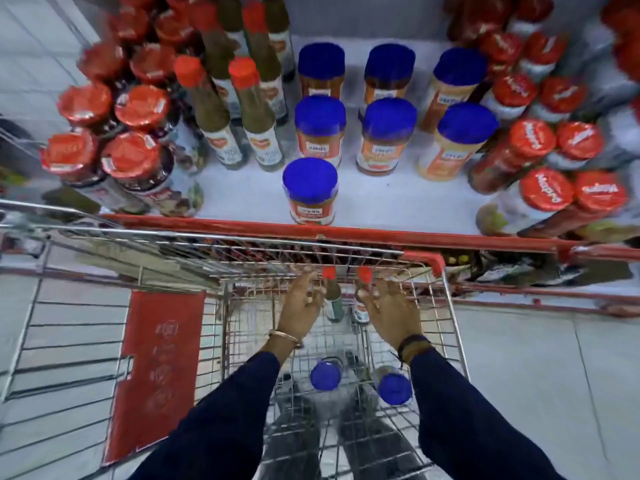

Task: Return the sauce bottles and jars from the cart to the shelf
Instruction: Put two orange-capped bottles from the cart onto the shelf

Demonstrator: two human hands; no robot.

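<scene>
Hands reach down into the wire cart (446, 306) at its far end, each at a slim red-capped bottle standing upright against the front wall. The left hand (300, 306) curls its grip around the left bottle (331, 296), fingers wrapped at the neck just under the cap; the right hand (391, 308) closes likewise on the right bottle (362, 292), though the palm hides most of the glass and its label is only partly readable. How firmly either grip clamps is hard to judge through the cart's mesh and the motion blur. Lower in the basket, between the dark sleeves, two blue-lidded jars (325, 375) sit on the wire floor, the right one (394, 389) partly cut off by the right forearm. Just beyond the cart's rim, the white shelf (398, 206) with its red front edge carries seven blue-lidded jars, one (310, 188) standing alone nearest the edge. Green sauce bottles with red caps (254, 116) stand to their left, and red-lidded jars crowd both sides, blurred and stretched by the wide lens, their labels illegible. A red panel (159, 368) hangs on the cart's left side.
</scene>
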